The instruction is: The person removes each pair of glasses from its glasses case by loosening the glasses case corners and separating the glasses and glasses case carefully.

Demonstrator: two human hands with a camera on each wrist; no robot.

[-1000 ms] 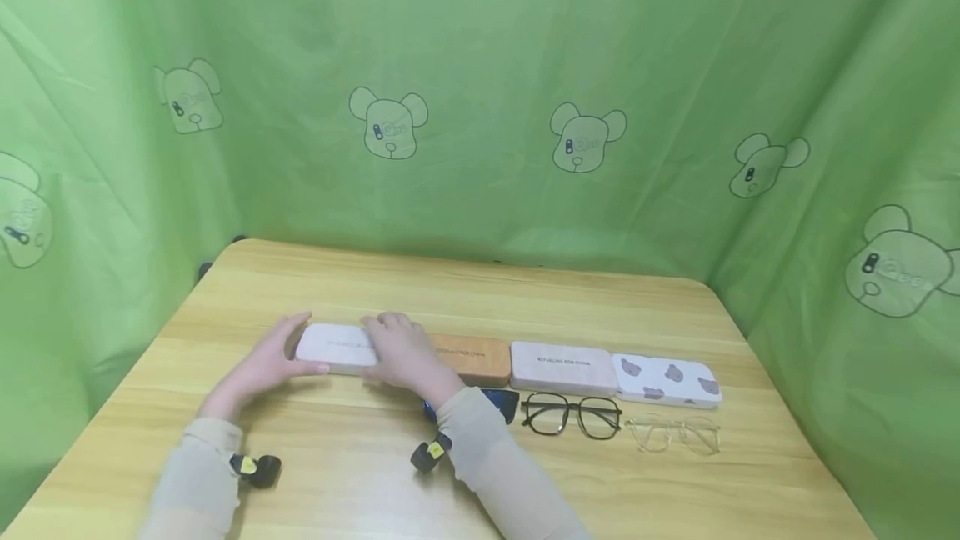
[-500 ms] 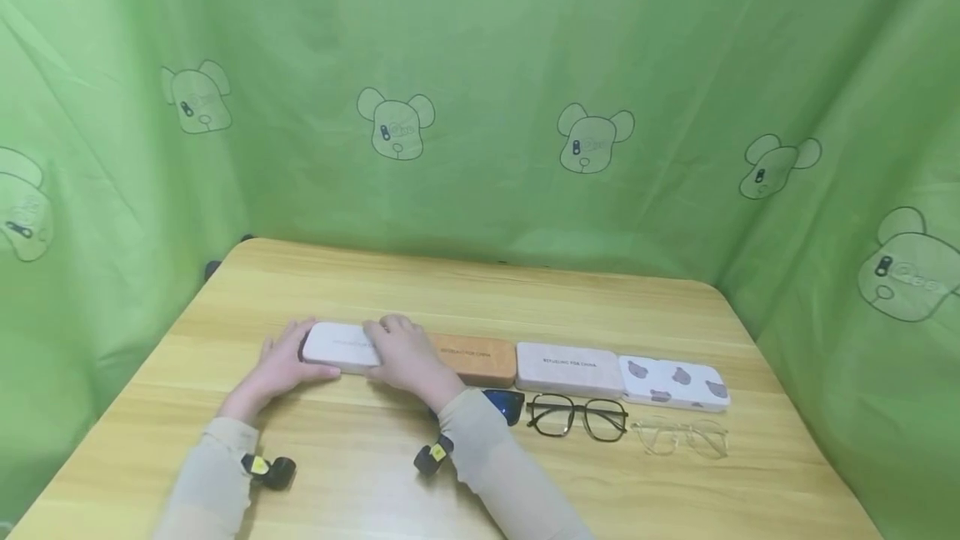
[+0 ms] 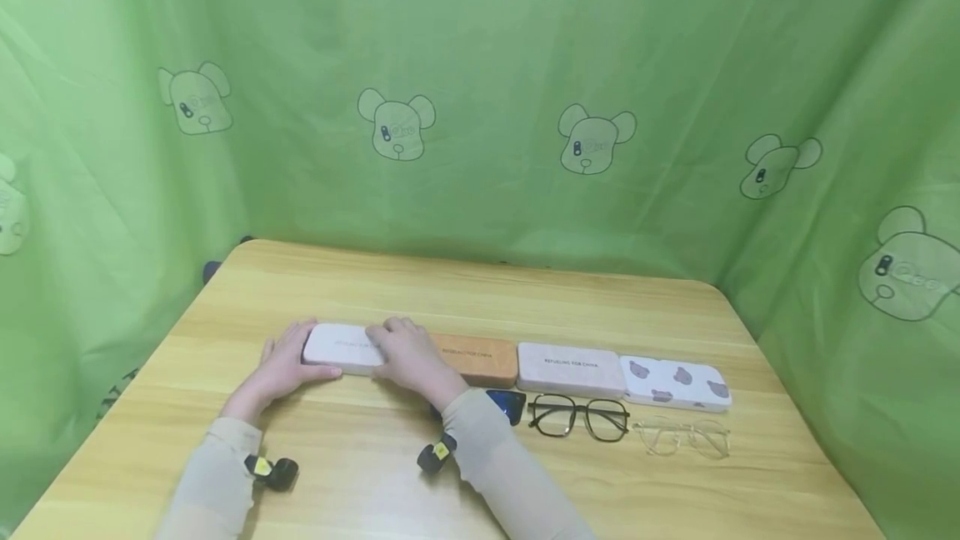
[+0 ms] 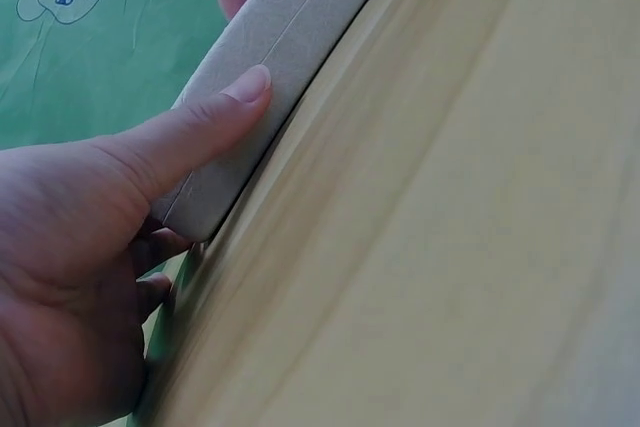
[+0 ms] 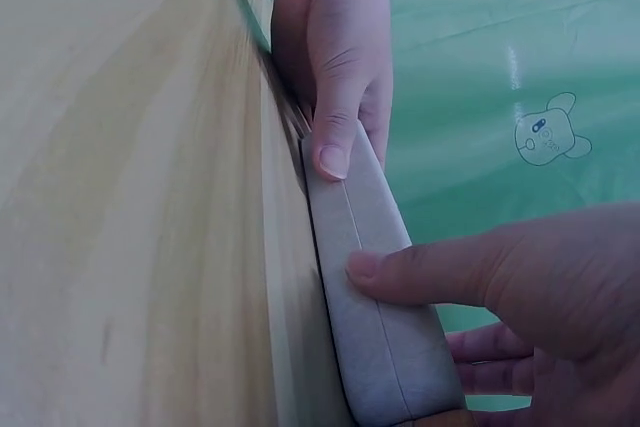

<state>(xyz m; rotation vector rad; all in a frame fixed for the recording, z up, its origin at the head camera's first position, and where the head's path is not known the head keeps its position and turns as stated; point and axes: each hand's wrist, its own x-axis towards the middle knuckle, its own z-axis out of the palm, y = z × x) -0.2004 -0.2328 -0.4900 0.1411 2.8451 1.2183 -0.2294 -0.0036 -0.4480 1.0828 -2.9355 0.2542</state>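
Observation:
A white glasses case [image 3: 330, 345] with small lettering lies shut on the table at the left end of a row of cases. My left hand [image 3: 279, 367] grips its left end, the thumb [image 4: 215, 125] lying along the front side. Nearer the other end, my right hand [image 3: 411, 363] holds the same case, with the thumb [image 5: 425, 272] on the front seam and the fingers behind. Right beside it is an orange case [image 3: 483, 363], partly covered by my right hand. Dark blue-lensed sunglasses [image 3: 507, 405] show in part behind the right sleeve.
Further right in the row are a pale pinkish case [image 3: 570, 367] and a white bear-print case [image 3: 675, 382]. Black-framed glasses [image 3: 577, 417] and clear-framed glasses [image 3: 681, 437] lie in front of them. A green curtain [image 3: 480, 215] surrounds the wooden table [image 3: 360, 473].
My left hand has moved right and closed in on the white case's left end. The right hand has stayed on the case. The head view has shifted slightly.

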